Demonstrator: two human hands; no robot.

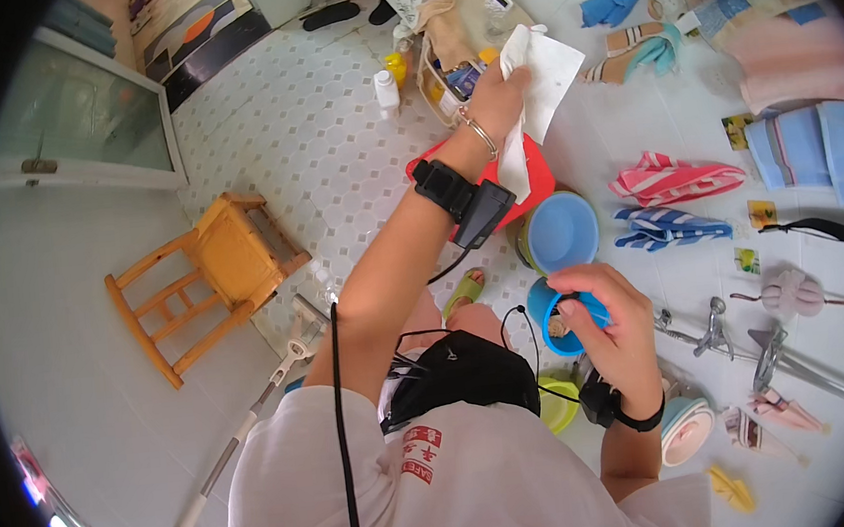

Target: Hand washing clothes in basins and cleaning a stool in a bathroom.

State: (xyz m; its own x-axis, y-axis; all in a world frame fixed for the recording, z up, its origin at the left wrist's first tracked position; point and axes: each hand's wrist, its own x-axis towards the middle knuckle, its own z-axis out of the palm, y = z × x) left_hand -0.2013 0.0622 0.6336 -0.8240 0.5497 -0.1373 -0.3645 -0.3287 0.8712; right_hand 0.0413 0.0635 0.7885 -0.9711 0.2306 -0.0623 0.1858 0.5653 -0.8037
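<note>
My left hand (500,102) grips white paper sheets (555,79), which look like tissue or wipes. One strip hangs down over a red plastic item (538,174), which may be a stool or a bin. Just past this hand is a beige storage basket (430,86) with packets and a tan cloth in it. My right hand (612,330) is curved, thumb and fingers apart, and nothing shows between them. It hovers beside and partly over a small blue bucket (538,302) with indistinct objects inside. Behind that stands a wider bucket with a light-blue interior (561,232).
On the left lies a wooden chair (233,257), beside a long-handled mop (234,442). A white bottle (386,93) and a yellow bottle (397,68) stand near the basket. Towels (674,177), a metal faucet (714,328) and pipe line the right wall. A green basin (559,406) sits below.
</note>
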